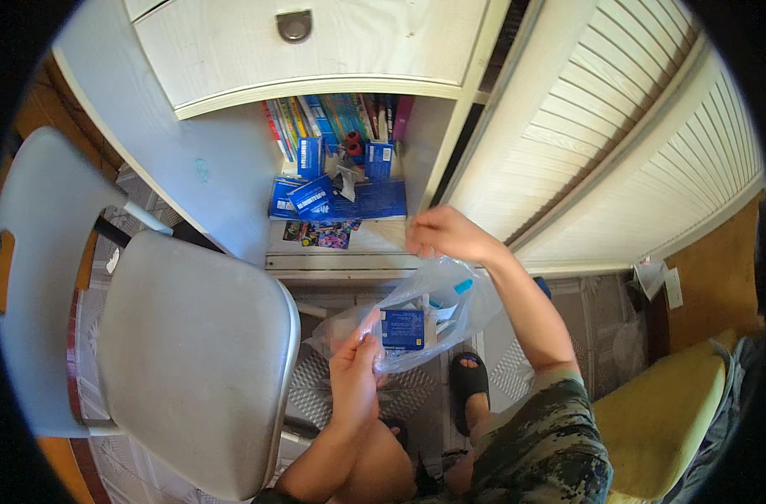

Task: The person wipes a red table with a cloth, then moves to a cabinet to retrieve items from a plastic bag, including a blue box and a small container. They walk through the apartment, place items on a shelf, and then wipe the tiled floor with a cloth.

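A clear plastic bag [465, 334] hangs between my hands, its mouth spread. Inside lie a dark blue box [403, 329], a bright blue item [463, 287] and some white pieces. My left hand [357, 359] is closed on the bag's near left edge. My right hand [436, 233] is at the bag's upper rim, fingers curled and slightly blurred; it appears to pinch the plastic. Beyond it, on the low cabinet shelf, sit several blue boxes [312, 196], a red object [354, 143], a crumpled wrapper [346, 183] and colourful cards [326, 234].
Books [301, 120] stand at the back of the shelf. A grey padded chair [194, 359] is at the left, a yellow-green seat [660, 416] at the lower right. Above is a drawer [370, 50] with a dark pull; louvred doors [584, 120] stand at the right.
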Tool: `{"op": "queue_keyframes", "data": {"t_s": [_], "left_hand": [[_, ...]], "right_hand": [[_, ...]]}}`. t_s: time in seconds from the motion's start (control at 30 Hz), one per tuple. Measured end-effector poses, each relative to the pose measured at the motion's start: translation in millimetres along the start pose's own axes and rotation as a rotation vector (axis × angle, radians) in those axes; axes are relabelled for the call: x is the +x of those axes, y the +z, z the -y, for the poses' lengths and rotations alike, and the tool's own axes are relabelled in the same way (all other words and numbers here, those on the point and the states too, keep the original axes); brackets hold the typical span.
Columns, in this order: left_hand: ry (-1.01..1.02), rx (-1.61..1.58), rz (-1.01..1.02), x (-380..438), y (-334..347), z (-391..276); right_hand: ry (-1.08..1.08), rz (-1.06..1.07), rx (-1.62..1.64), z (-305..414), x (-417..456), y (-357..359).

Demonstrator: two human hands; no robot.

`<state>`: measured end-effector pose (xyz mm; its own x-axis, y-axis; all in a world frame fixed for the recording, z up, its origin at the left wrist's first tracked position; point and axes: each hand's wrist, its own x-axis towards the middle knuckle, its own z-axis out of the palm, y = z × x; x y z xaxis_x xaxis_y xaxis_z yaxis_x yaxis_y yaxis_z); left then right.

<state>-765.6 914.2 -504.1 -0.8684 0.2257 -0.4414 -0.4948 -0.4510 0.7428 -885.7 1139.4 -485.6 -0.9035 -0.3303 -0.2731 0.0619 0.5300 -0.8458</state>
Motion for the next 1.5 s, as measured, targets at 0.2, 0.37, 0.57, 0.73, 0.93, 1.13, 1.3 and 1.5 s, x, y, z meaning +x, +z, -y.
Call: {"op": "queue_keyframes", "data": {"t_s": [0.2, 0.37, 0.57, 0.73, 0.93, 1.13, 1.3, 1.5], "left_hand": [[0.008, 0.137, -0.075, 1.8, -13.8, -9.9], [0.118, 0.353, -0.145, 1.3, -23.3, -18.2], [0.270, 0.416, -0.213, 9.2, -24.7, -12.7], [0.192, 0.398, -0.144, 11.1, -15.4, -9.6], [0.131, 0.339, -0.060, 13.9, -4.3, -2.9], [0.123, 0.250, 0.125, 3.9, 12.3, 4.4], [0.166, 0.359, 0.343, -10.4, 15.4, 18.1], [0.101, 0.278, 0.428, -11.0, 11.6, 28.0]], "right_hand": [[0.283, -0.126, -0.756, -107.0, 152.7, 38.0], [0.257, -0.426, -1.403, -206.4, 227.9, 60.1], [-0.030, -0.545, -1.506, -221.6, 237.4, 59.1], [-0.055, -0.511, -1.190, -156.7, 200.7, 44.4], [-0.285, -0.517, -1.072, -69.1, 117.6, 33.8], [-0.120, -0.546, -1.026, -9.5, 21.0, 44.5], [-0.110, -0.674, -0.809, -20.8, -88.0, 57.0], [-0.193, -0.733, -0.931, 13.5, -192.9, 102.9]]}}
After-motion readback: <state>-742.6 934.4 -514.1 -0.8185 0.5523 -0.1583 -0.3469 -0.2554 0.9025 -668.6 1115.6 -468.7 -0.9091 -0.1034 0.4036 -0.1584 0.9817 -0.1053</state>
